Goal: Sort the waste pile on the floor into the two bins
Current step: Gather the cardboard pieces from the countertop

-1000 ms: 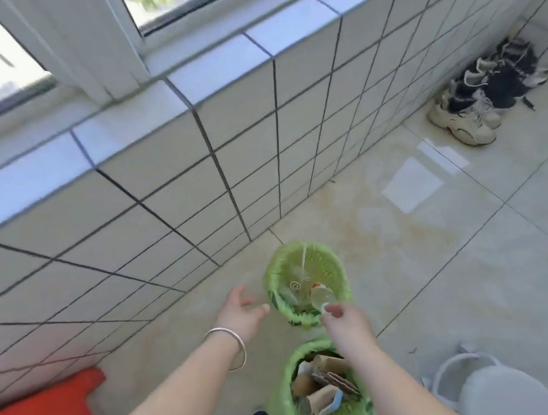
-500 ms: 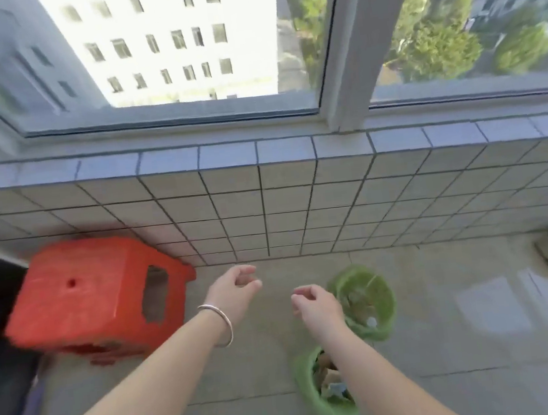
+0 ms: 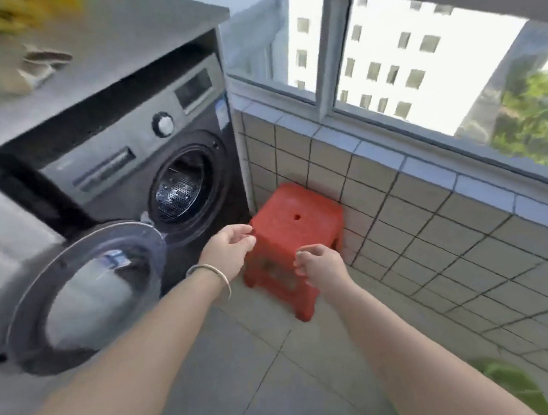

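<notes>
Left hand point(image 3: 231, 252): raised in front of the body, fingers loosely curled, holding nothing; a thin bangle point(image 3: 214, 276) sits on the wrist.
Right hand point(image 3: 321, 265): raised beside the left, apart from it, fingers loosely curled, also holding nothing.
Green bin point(image 3: 515, 388): on the floor point(image 3: 250, 365) at the lower right edge of view, only partly visible and blurred; its contents cannot be made out.
Red stool point(image 3: 294, 225): on the floor against the tiled wall point(image 3: 440, 221), beyond both hands.
Washing machine point(image 3: 129, 163): left of the stool, its round door point(image 3: 86, 295) swung open.
Surface point(image 3: 81, 58): above the machine, carrying blurred scraps near its far left corner.
</notes>
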